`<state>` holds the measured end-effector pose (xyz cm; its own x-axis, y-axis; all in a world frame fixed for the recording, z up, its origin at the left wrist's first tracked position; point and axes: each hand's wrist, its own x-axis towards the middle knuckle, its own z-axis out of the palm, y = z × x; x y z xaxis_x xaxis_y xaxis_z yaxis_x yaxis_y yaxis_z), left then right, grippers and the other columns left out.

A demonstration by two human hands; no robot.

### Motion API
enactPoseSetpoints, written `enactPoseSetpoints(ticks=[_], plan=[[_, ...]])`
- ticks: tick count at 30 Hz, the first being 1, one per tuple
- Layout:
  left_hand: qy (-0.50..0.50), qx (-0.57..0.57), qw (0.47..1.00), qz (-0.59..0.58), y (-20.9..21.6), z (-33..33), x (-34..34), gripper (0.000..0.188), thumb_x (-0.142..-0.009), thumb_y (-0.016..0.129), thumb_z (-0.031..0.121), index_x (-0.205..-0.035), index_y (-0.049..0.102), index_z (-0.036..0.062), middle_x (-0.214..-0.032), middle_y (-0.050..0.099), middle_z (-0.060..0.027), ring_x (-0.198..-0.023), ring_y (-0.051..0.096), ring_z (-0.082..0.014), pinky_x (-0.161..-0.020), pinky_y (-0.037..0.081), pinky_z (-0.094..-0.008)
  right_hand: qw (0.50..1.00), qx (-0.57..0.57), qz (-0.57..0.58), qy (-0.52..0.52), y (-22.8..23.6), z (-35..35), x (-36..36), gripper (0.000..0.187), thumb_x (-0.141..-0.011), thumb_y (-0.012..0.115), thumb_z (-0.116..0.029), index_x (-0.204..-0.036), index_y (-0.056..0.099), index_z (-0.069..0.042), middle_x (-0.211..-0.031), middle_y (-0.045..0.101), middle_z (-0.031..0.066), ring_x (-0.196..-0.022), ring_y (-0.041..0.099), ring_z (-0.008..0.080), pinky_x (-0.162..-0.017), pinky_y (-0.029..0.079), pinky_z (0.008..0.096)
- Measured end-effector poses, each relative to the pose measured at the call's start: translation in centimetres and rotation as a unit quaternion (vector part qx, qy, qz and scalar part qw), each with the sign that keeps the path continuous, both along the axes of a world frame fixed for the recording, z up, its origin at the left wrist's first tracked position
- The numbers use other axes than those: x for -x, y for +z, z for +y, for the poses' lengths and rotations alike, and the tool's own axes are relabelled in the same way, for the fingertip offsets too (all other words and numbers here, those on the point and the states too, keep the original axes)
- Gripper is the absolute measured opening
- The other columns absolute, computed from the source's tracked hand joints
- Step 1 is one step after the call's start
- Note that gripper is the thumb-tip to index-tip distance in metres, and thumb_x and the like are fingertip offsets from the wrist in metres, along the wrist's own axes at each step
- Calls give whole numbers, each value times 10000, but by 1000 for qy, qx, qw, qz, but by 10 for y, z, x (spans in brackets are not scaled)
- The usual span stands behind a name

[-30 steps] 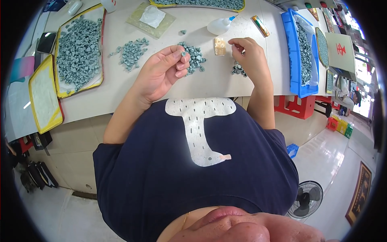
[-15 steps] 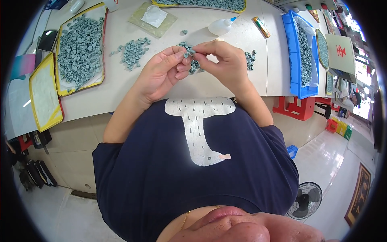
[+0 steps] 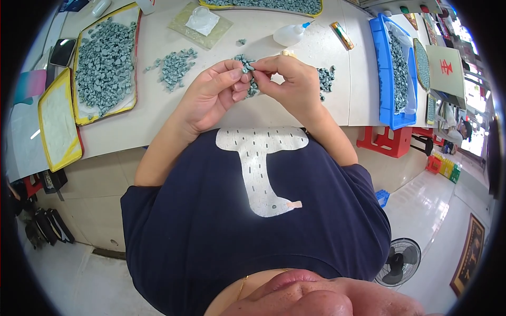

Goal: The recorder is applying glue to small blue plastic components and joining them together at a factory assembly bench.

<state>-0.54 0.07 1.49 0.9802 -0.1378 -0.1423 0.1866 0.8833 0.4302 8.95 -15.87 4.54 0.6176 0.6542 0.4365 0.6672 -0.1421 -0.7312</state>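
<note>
Above the table my two hands meet at their fingertips. My left hand [image 3: 215,90] is closed, its thumb and fingers pinching a small grey-green piece [image 3: 245,70] whose exact kind I cannot make out. My right hand [image 3: 292,81] touches the same spot with thumb and forefinger pinched; what lies between them is too small to tell. Behind and under the fingers is a heap of like pieces [image 3: 253,88], partly hidden. To the left lies another loose pile [image 3: 176,68], and a smaller one [image 3: 326,80] sits right of my right hand.
A yellow-rimmed tray [image 3: 138,63] full of pieces stands at left, beside a yellow-edged board [image 3: 59,124] and a phone [image 3: 62,52]. Farther back are a plastic bag [image 3: 184,29], a blue-tipped squeeze bottle [image 3: 289,36] and a tube [image 3: 342,36]. A blue crate [image 3: 386,79] stands at right.
My right hand has shifted slightly down and left, so more of the small right pile and a pale yellowish thing behind the knuckles show. My left hand has hardly moved.
</note>
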Motion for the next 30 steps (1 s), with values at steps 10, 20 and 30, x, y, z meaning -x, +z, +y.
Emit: enactPoseSetpoints(ticks=[10, 20, 30], plan=[[-10, 19, 1000, 10, -1, 2, -1, 175, -944, 541, 134, -1042, 536, -10, -907, 574, -54, -766, 483, -106, -693, 430, -238, 965, -82, -241, 69, 0, 4, -11, 270, -622, 753, 59, -877, 672, 20, -838, 662, 108, -672, 632, 201, -587, 512, 266], [2, 12, 1000, -4, -3, 2, 0, 190, -947, 546, 149, -1040, 538, -17, -896, 575, -59, -761, 487, -107, -695, 432, -247, 954, -76, -284, 63, -8, 5, -7, 250, -629, 762, 36, -858, 663, 27, -839, 652, 118, -667, 625, 213, -575, 508, 277], [17, -12, 1000, -3, -1, 1, -1, 165, -951, 536, 134, -1020, 549, -15, -890, 592, -65, -752, 507, -106, -688, 433, -256, 950, -89, -295, 52, -9, 6, -7, 241, -629, 760, 34, -848, 659, 32, -846, 651, 119, -674, 629, 220, -573, 509, 280]])
